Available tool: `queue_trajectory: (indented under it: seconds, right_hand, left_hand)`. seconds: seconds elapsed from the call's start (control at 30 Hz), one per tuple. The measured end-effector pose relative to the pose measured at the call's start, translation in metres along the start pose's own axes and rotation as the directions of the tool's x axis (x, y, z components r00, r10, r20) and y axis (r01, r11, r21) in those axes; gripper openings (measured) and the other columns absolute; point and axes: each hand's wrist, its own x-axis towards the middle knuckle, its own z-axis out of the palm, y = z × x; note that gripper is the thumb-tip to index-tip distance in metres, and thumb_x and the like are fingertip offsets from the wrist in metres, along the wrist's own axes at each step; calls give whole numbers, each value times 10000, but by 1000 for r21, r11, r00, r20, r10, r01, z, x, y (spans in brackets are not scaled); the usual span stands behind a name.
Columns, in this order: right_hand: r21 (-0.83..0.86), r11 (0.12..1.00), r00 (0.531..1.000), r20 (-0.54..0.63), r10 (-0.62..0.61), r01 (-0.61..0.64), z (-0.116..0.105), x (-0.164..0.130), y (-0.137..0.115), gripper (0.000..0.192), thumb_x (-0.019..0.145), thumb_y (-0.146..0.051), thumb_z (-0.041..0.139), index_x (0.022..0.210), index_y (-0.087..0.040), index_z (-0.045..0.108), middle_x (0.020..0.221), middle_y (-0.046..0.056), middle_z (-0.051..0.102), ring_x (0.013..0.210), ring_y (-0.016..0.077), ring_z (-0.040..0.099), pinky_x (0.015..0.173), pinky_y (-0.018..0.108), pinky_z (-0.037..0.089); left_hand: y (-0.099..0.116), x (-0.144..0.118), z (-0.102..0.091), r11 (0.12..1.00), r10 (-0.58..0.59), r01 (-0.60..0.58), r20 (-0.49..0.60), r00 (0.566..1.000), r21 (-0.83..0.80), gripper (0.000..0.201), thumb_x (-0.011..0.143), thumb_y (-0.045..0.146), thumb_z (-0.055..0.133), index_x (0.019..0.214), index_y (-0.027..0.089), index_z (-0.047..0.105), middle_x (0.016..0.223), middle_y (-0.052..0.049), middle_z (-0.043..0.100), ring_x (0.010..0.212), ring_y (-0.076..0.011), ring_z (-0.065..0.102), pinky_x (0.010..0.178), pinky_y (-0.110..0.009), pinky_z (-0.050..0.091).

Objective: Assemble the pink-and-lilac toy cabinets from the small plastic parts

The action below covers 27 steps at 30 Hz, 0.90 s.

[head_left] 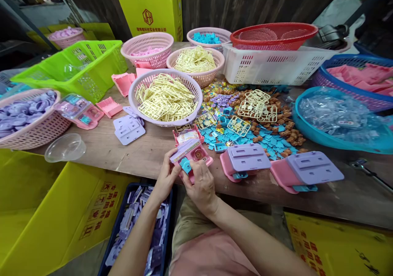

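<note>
Desk (123, 155) of worn brown wood carries your whole stock: a white plastic mesh basket of cream frame-shaped sprues (166, 99) in front of you, a scattered heap of small blue plastic tiles (245, 139) to its right, and two closed pink-and-lilac plastic toy cases (245, 161) lying finished by that heap. Below the edge, a dark blue crate of lilac plastic plates (139, 222) is well stocked, so plenty is left. Just above the desk edge you hold the small pink plastic toy case with a lilac flap (192, 153), open and unfinished. Your left hand (166, 173) grips its left side; your right hand (201, 184) pinches a small blue plastic piece (186, 165) against it.
</note>
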Motion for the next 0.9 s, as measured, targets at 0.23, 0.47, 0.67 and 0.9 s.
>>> queue_trajectory:
  seconds: [0.23,0.47,0.67,0.9]
  right_hand:
    - [34,998,998,31,-45,44,-7,5,3,183,877,-210,455,1044,-141,481,793,79,573,758,213,534,684,337,502]
    - [57,998,999,44,-13,11,-6,4,5,129,890,-224,423,989,-166,483,805,73,561,771,213,538,691,349,499]
    - [153,988,1000,2,-11,11,-5,1,11,159,879,-264,479,1011,-177,489,818,74,597,805,214,572,715,356,514]
    - [210,977,995,-94,-29,48,-3,3,13,72,848,-224,539,908,-205,502,770,38,606,711,172,585,642,302,526]
  left_hand:
    - [1,3,2,1000,-1,1,-14,1000,-19,464,840,475,492,1210,211,399,1281,-77,462,1162,-219,461,1003,-356,345]
    - [1,1,5,1000,-7,7,-33,999,-13,474,835,500,489,1200,210,404,1214,-68,520,1069,-201,518,933,-333,395]
    - [-5,1,5,1000,10,-9,-47,999,17,458,850,484,476,1213,214,403,1225,-62,501,1083,-197,493,949,-323,370]
    - [-2,2,5,1000,-5,6,-37,999,20,462,866,493,441,1227,214,370,1261,-75,475,1156,-211,458,991,-352,346]
